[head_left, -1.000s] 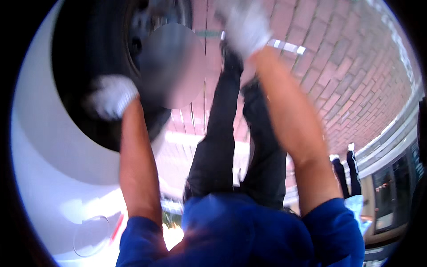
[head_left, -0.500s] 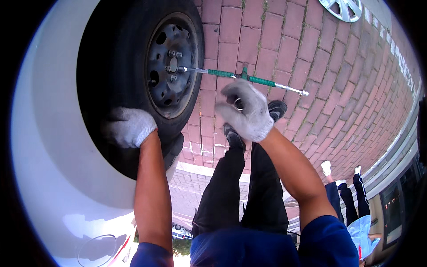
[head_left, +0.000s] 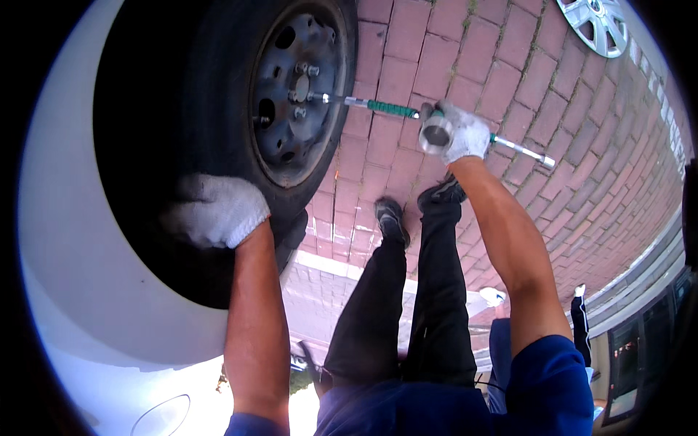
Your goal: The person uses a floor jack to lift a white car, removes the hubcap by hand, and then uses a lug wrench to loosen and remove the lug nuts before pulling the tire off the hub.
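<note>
My gloved left hand (head_left: 214,207) rests on the tyre (head_left: 218,87) inside the white car's wheel arch, fingers laid over the tread and partly in shadow. The dark steel wheel (head_left: 289,134) has exposed lug bolts. A long wrench (head_left: 392,110) with green grips and chrome ends runs from one of them out over the paving. My gloved right hand (head_left: 465,134) is closed around the wrench's middle, with a round metal piece (head_left: 436,133) at the thumb side; whether that piece is held separately, I cannot tell.
A silver hubcap (head_left: 596,25) lies on the red brick paving (head_left: 509,94) at upper right. The white car body (head_left: 65,218) fills the left side. My feet are below the wrench. Other people's legs (head_left: 582,320) show at lower right, near a building front (head_left: 632,363).
My right hand has moved right from short of the wrench and closed on its middle. Earlier it was raised and blurred. My left hand stays on the tyre, and the view has shifted slightly.
</note>
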Action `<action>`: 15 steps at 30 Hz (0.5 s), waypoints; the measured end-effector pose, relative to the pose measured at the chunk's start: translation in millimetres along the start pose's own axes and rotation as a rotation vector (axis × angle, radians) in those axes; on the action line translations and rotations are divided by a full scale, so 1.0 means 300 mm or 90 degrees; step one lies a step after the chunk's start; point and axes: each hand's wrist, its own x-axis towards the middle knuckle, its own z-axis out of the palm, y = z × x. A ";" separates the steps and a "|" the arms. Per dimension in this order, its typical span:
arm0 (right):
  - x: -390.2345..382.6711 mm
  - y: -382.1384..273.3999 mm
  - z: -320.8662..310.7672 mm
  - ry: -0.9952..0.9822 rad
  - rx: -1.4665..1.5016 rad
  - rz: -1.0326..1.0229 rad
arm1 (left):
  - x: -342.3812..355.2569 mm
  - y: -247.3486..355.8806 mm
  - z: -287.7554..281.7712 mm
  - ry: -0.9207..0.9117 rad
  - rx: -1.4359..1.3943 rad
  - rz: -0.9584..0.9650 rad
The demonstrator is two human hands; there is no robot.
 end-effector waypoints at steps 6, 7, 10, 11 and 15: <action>0.038 -0.031 -0.110 -0.074 -0.082 0.134 | 0.023 0.051 -0.043 0.067 -0.105 -0.018; 0.072 -0.041 -0.113 -0.061 -0.082 0.150 | 0.023 0.022 0.017 0.125 -0.036 0.066; 0.093 -0.057 -0.122 -0.129 -0.034 0.199 | 0.014 0.048 -0.050 0.098 -0.121 0.019; 0.107 -0.055 -0.115 -0.146 -0.032 0.201 | 0.021 0.079 -0.081 0.064 -0.200 -0.054; 0.172 0.030 -0.025 -0.195 0.062 0.203 | 0.010 0.025 -0.024 0.117 0.014 0.145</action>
